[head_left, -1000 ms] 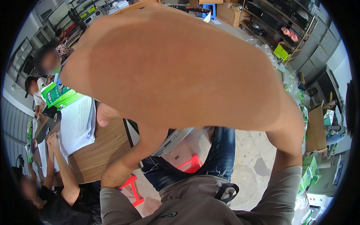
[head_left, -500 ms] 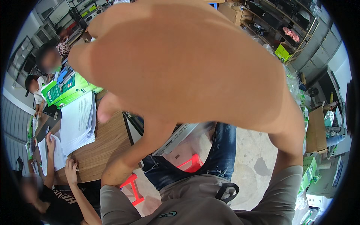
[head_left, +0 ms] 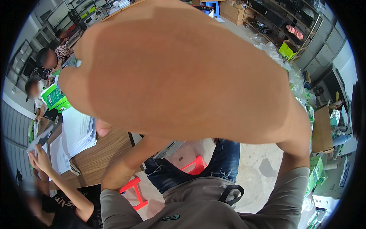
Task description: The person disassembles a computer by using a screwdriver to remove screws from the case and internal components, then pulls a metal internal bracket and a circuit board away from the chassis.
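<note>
My right hand [head_left: 179, 72] fills the upper middle of the head view, very close to the camera and out of focus. Its forearm rises from the right, and the finger ends run off toward the upper left, so I cannot tell their pose or whether they hold anything. Behind it, my left hand [head_left: 103, 128] is mostly covered. Only a pinkish fingertip shows beside the paper stack, with the left forearm coming up from below. A grey-white metal-edged unit [head_left: 167, 150] sits partly hidden beneath my arms, by the wooden table's edge.
The wooden table [head_left: 103, 152] at left bears stacked papers [head_left: 78, 128] and a green package [head_left: 55, 98]. A person in black [head_left: 76, 202] sits alongside, hands raised with a sheet. Red stools [head_left: 135, 192] stand near my legs; a cardboard box [head_left: 322, 129] is at right.
My right hand has shifted left and lower in view, covering more of the table and left hand. The seated person's hands have lifted off the table with a sheet.
</note>
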### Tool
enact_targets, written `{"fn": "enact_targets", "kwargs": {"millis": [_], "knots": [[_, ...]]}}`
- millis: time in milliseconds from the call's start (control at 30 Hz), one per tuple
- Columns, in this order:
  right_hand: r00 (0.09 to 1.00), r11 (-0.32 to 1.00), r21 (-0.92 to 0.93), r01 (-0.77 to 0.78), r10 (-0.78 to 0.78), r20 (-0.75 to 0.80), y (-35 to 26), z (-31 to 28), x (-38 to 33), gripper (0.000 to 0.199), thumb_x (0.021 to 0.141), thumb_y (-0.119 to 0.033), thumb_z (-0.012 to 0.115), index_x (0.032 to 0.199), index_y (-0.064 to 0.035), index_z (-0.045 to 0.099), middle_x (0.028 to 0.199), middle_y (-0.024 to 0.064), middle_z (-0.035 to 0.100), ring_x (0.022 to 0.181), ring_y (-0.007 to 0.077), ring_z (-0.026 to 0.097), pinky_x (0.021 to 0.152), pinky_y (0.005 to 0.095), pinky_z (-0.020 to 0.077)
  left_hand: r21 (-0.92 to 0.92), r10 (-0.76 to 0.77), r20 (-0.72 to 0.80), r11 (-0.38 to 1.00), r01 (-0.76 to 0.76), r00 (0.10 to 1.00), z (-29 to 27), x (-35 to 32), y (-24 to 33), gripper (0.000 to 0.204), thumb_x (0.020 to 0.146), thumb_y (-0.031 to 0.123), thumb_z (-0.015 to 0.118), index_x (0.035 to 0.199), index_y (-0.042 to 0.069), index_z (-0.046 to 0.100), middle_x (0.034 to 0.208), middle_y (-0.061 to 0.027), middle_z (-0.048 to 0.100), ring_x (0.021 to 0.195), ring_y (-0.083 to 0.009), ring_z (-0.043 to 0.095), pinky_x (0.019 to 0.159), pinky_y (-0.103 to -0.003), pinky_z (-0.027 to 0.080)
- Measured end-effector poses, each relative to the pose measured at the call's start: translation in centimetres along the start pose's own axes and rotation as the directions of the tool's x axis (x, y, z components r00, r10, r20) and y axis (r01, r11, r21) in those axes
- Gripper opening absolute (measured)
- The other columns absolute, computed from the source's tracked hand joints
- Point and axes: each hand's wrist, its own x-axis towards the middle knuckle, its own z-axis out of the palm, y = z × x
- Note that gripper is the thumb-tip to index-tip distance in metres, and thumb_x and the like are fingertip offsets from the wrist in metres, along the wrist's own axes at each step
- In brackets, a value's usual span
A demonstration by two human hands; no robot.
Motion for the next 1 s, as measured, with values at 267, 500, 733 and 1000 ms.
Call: {"fn": "enact_targets", "kwargs": {"millis": [267, 500, 733, 1000], "knots": [[1.000, 1.000, -0.011, -0.027, 0.027, 0.014, -0.4, 0.0, 0.1, 0.048, 0.081, -0.034, 0.078, 0.115, -0.0022, 0.064, 0.114, 0.0135, 0.067, 0.111, 0.0277, 0.066, 0.087, 0.0382, 0.0561, -0.004, 0.026, -0.008, 1.000, -0.026, 1.000, -0.7, 0.3, 0.2, 0.018, 0.092, 0.006, 0.068, 0.107, -0.002, 0.068, 0.102, -0.0150, 0.069, 0.095, -0.0288, 0.064, 0.089, -0.043, 0.049], [0.998, 0.998, -0.030, -0.050, 0.051, 0.021, -0.4, 0.1, 0.1, 0.047, 0.082, -0.033, 0.077, 0.115, -0.0021, 0.064, 0.113, 0.0136, 0.067, 0.110, 0.0276, 0.066, 0.087, 0.0383, 0.0562, 0.040, 0.038, -0.013, 0.999, -0.037, 0.999, -0.4, 1.7, 0.4, 0.017, 0.091, 0.009, 0.067, 0.104, -0.001, 0.069, 0.089, -0.0149, 0.069, 0.079, -0.0306, 0.065, 0.076, -0.044, 0.052], [0.994, 0.993, -0.070, -0.096, 0.100, 0.047, -0.6, -0.5, 0.2, 0.047, 0.082, -0.033, 0.077, 0.115, -0.0021, 0.064, 0.112, 0.0138, 0.068, 0.110, 0.0276, 0.067, 0.087, 0.0384, 0.0563, -0.542, -0.268, 0.066, 0.799, 0.260, 0.961, 0.2, 5.7, 2.1, 0.020, 0.093, -0.005, 0.063, 0.113, -0.005, 0.067, 0.091, -0.0121, 0.074, 0.087, -0.0172, 0.071, 0.084, -0.032, 0.055], [0.990, 0.990, -0.077, -0.118, 0.123, 0.063, -1.1, -0.1, -0.5, 0.046, 0.083, -0.032, 0.077, 0.115, -0.0020, 0.064, 0.111, 0.0139, 0.068, 0.109, 0.0275, 0.067, 0.087, 0.0384, 0.0564, -0.418, -0.103, 0.277, 0.882, 0.216, 0.955, -0.6, 7.3, 1.4, 0.019, 0.099, -0.003, 0.051, 0.115, -0.004, 0.062, 0.100, -0.0111, 0.074, 0.098, -0.0189, 0.069, 0.096, -0.033, 0.051]]}}
